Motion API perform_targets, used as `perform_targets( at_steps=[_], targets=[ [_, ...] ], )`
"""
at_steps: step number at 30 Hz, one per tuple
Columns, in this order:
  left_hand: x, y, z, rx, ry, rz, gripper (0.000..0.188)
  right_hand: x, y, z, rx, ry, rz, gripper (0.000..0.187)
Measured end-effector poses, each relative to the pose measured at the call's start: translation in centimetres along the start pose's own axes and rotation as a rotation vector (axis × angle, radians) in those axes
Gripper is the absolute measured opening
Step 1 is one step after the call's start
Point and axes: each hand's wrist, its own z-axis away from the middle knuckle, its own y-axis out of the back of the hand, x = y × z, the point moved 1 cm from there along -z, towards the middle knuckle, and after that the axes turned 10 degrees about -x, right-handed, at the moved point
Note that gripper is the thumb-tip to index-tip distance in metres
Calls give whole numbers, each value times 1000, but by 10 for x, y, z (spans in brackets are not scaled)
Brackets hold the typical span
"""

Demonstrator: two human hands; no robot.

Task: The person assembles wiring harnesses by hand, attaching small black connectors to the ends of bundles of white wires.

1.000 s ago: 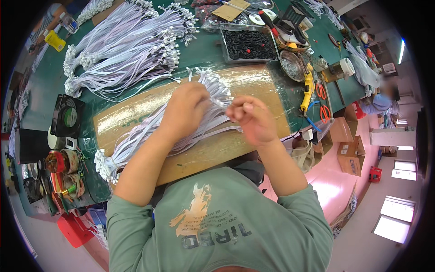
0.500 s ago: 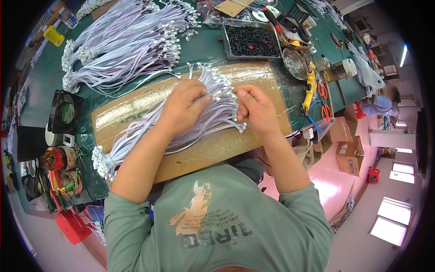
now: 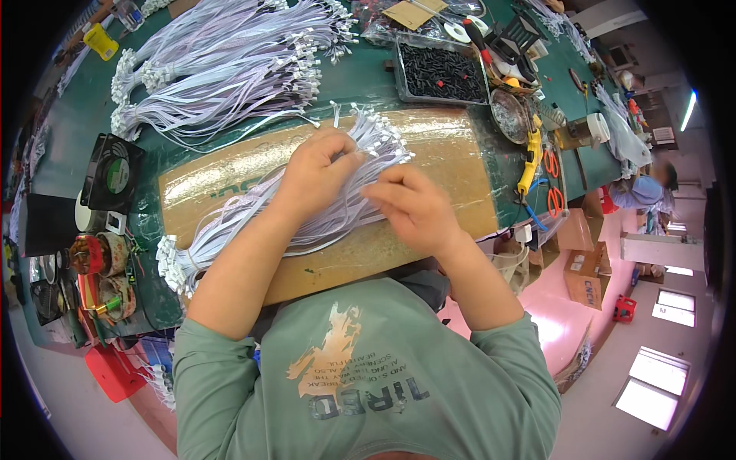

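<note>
A bundle of white flat cables [image 3: 222, 218] with small white connectors at both ends lies across a tape-covered cardboard sheet [image 3: 452, 153]. My left hand [image 3: 318, 172] rests over its middle, fingers curled round the strands below the far connector ends [image 3: 376, 134]. To its right, my right hand [image 3: 418, 207] is closed in a pinch, its fingertips against the strands at the bundle's right side. The curled fingers partly hide what is pinched. A single loose connector end [image 3: 336, 107] sticks up beyond my left hand.
Larger cable bundles [image 3: 230, 77] lie at the far left. A clear tray of small black parts [image 3: 441, 73] stands beyond the cardboard. Right of it are a round metal dish [image 3: 507, 115], a yellow-handled tool [image 3: 530, 165] and orange-handled scissors [image 3: 553, 201]. A black fan [image 3: 115, 175] stands at left.
My right hand has moved left and nearer to me, from the connector ends onto the strands. My left hand stays on the bundle. The whole view has shifted slightly.
</note>
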Motion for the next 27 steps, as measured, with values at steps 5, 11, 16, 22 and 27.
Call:
perform_targets(
  at_steps=[5,11,16,22,27],
  targets=[
    [0,0,1,16,-31,-20,17,3,4,-6,267,-684,-1000,24],
    [1,2,2,36,8,73,15,23,5,10,402,-449,-1570,23],
    [3,1,1,74,32,125,17,17,11,2,365,-488,-1297,18],
    [1,0,2,89,-26,93,17,12,4,-10,114,-550,-227,19],
    [1,1,1,95,-41,102,17,6,-3,-14,252,-368,-32,19]
  ],
)
